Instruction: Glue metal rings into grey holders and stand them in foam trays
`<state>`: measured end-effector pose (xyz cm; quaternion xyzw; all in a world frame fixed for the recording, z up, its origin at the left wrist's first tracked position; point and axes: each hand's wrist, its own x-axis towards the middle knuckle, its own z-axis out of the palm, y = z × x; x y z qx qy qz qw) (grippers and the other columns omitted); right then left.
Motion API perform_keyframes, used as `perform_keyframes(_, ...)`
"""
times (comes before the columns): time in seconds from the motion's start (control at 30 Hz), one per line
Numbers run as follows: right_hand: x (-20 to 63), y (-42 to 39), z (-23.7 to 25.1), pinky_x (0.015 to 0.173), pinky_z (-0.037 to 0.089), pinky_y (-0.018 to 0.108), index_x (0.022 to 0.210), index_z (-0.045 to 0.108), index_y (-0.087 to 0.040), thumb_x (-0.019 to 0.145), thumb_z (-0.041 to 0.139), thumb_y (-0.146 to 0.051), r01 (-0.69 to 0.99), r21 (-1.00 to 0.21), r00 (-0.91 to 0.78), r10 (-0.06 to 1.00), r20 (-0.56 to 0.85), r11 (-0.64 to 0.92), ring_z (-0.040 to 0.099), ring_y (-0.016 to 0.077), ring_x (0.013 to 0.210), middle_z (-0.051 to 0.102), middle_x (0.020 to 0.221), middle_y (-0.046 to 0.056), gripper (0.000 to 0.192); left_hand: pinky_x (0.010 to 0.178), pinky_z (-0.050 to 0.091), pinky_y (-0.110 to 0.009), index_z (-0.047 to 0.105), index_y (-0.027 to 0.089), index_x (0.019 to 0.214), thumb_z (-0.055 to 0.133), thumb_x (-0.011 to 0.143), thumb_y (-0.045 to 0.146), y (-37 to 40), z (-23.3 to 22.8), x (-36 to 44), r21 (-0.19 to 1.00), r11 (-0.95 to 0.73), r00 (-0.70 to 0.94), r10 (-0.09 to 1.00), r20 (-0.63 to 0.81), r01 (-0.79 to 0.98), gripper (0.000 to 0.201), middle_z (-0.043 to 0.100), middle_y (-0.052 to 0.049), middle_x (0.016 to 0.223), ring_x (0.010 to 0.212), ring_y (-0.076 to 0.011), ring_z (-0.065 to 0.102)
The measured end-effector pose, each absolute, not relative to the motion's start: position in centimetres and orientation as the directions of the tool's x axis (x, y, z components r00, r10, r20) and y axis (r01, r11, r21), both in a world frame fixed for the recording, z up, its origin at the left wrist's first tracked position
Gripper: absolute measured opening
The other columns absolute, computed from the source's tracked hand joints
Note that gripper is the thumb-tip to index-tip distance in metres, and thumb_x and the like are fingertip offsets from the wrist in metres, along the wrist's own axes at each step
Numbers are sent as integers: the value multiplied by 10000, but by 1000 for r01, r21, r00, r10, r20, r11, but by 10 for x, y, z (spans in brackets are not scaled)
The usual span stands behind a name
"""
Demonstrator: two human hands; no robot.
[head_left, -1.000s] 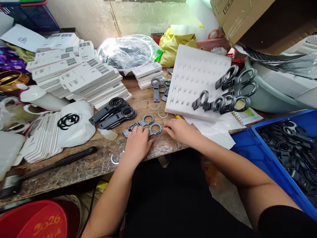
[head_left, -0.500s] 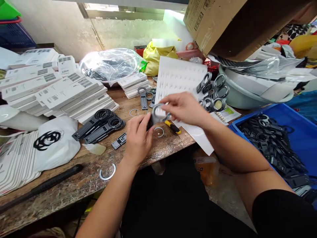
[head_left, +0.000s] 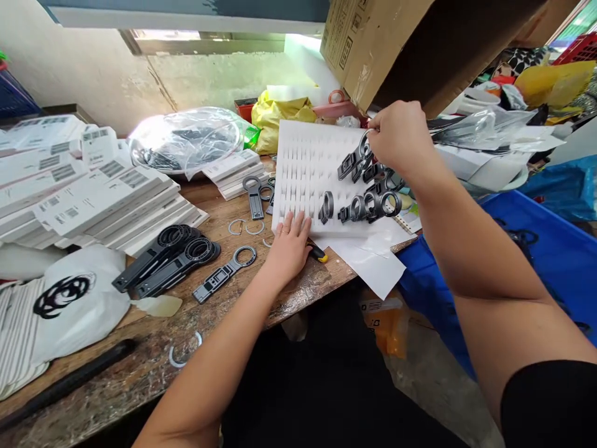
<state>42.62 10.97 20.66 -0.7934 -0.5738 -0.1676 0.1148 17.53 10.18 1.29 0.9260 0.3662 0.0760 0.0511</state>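
Observation:
My left hand (head_left: 290,249) lies with fingers outstretched on the near edge of a white slotted foam sheet (head_left: 298,158). At the sheet's far right, my right hand (head_left: 402,134) is closed, its fingertips gripping the ring of a dark grey plastic ring-ended part (head_left: 364,148). Several similar parts stand in the slots nearby, among them a lone upright one (head_left: 328,207). A screwdriver (head_left: 319,252) with a yellow and black handle is beside my left hand, partly covered by it. Left of that hand, another grey ring-ended part (head_left: 224,274) rests on the table.
A pile of dark ring-ended parts (head_left: 173,256), thin rings (head_left: 254,228) and stacked white boxes (head_left: 107,199) occupy the table's left side. A cardboard box (head_left: 368,56) overhangs the back right. A blue bin (head_left: 504,214) stands at the right, below a basin heaped with plastic (head_left: 494,121).
My right hand has moved from beside my left to the far right of the foam sheet with the grey part. My left hand has let go and flattened onto the sheet's near edge.

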Motion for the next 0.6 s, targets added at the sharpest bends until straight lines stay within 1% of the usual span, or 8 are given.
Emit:
perform_keyframes(0.13,417,122,204,1036,582,578,1136,791,-175,940,565,-203,949,38,277,884,378,-313,710,385,1174,783,1178,193,300,1307,311,-676,370,106,1677,580,1014,250,105,14,175,159,-734,732,677,82,661,711,279,-205,1780,1658,-442,237)
perform_keyframes(0.2,413,132,197,1029,584,537,1161,769,-123,960,586,-184,951,67,260,898,354,-301,708,372,1163,773,1169,215,279,1305,313,-677,367,106,1679,585,1011,248,106,13,176,165,-732,731,678,82,661,716,281,-210,1778,1657,-445,237)
perform_keyframes(0.27,412,144,185,1018,589,492,1187,747,-67,993,600,-206,948,85,265,906,330,-308,718,356,1151,762,1158,231,280,1307,309,-676,366,110,1679,594,1006,245,107,12,176,173,-731,730,679,84,660,723,281,-211,1778,1658,-447,233)
perform_keyframes(0.33,413,155,171,1010,591,481,1195,739,-54,1036,586,-308,951,71,262,908,327,-300,729,357,1144,747,1151,239,337,1307,309,-675,363,113,1680,612,994,240,107,12,175,183,-730,730,679,80,659,741,281,-211,1778,1660,-448,224)
perform_keyframes(0.43,418,166,154,1002,586,516,1159,748,-56,1060,523,-468,967,33,228,914,336,-254,735,396,1140,730,1121,257,479,1310,300,-671,352,105,1680,637,980,240,108,12,175,196,-733,736,674,71,652,768,276,-216,1779,1662,-449,216)
perform_keyframes(0.5,420,170,147,1012,571,528,1149,745,-42,1062,488,-519,971,21,218,912,347,-240,729,401,1154,727,1096,261,549,1313,288,-674,353,102,1677,646,974,234,108,13,177,206,-734,738,670,72,647,773,274,-222,1779,1661,-453,215)
perform_keyframes(0.6,421,168,149,1036,544,487,1169,724,-23,1069,488,-526,968,24,224,907,356,-248,713,359,1192,733,1098,252,565,1316,274,-674,381,103,1658,662,963,222,107,14,180,246,-736,740,666,93,631,759,279,-228,1776,1657,-461,220)
